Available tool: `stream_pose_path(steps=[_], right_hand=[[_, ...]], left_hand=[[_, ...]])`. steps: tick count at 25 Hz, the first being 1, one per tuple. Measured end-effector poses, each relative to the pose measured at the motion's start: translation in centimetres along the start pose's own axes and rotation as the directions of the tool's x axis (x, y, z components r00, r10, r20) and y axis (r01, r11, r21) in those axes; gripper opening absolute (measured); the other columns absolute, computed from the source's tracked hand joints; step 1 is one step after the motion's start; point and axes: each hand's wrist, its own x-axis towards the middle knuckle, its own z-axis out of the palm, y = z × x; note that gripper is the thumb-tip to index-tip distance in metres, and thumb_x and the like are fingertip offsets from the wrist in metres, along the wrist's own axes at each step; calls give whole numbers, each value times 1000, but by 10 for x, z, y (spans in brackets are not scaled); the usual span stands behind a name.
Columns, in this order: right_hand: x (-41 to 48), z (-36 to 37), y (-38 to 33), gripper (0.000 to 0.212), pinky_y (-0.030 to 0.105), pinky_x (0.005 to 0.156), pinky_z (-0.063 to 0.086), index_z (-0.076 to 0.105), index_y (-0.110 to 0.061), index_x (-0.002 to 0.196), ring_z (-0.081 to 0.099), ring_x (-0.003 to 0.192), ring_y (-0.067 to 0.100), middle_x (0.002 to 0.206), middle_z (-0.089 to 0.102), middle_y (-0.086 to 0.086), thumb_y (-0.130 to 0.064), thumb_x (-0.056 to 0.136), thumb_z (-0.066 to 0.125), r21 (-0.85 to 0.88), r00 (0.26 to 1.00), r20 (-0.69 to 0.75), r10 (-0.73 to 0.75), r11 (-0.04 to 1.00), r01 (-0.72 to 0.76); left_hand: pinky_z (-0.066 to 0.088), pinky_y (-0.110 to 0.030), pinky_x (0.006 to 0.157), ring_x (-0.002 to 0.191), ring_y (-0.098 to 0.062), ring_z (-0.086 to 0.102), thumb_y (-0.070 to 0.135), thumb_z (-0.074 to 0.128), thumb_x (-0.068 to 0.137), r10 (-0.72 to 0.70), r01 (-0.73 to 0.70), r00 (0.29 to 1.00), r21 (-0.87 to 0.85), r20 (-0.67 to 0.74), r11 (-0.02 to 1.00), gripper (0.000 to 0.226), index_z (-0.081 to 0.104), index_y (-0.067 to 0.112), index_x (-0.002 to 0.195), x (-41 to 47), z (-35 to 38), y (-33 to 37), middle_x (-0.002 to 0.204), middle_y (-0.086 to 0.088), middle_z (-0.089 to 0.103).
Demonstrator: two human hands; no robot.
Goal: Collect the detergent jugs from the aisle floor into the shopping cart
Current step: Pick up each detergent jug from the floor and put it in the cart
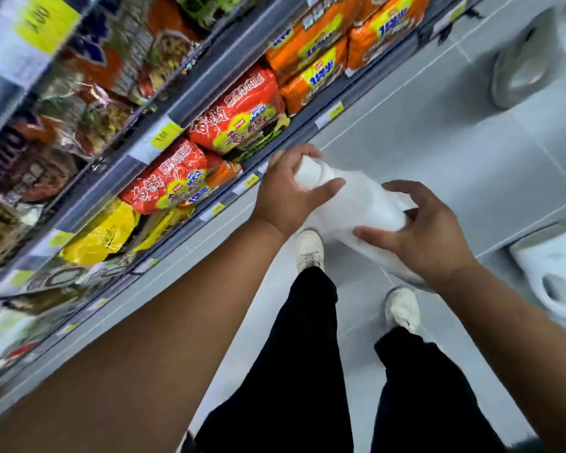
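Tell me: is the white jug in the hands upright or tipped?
Tipped. The jug lies slanted above the floor, its neck end in the left hand, its base end at the right hand.

Looking down into a shop aisle, a supermarket by every sign: tiered shelves (190, 103) running across the left of the frame, crammed with red, orange and yellow instant noodle packs (239, 116), yellow price tags (164, 136) clipped along the shelf edges, pale grey floor tiles (438, 158) filling the right.
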Motion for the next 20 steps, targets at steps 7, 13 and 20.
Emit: stream_pose_path(steps=[7, 13, 20], right_hand=[[-116, -66, -99, 67, 31, 72, 50, 56, -40, 110, 64, 80, 14, 90, 68, -7, -51, 51, 85, -140, 953, 64, -296, 943, 303], [-209, -85, -175, 59, 33, 70, 50, 57, -40, 100, 62, 75, 11, 85, 66, -12, -48, 51, 88, -206, 858, 223, -462, 838, 505], [-329, -13, -265, 47, 23, 61, 44, 58, -48, 91, 59, 77, -2, 95, 62, -22, -45, 55, 88, -179, 655, 471, -591, 663, 727]], left_hand=[[53, -39, 89, 103, -11, 58, 37, 84, 67, 68, -111, 968, -170, -240, 979, 38, 60, 43, 96, -134, -86, 114, 108, 15, 61], [59, -40, 80, 98, -17, 60, 18, 86, 69, 38, -138, 957, -335, -288, 932, 42, 64, 38, 99, -262, -157, 160, 108, 9, 61], [51, -19, 67, 91, -16, 60, 24, 86, 69, -30, -231, 783, -335, -621, 913, 42, 61, 45, 96, -413, -244, 137, 105, 11, 61]])
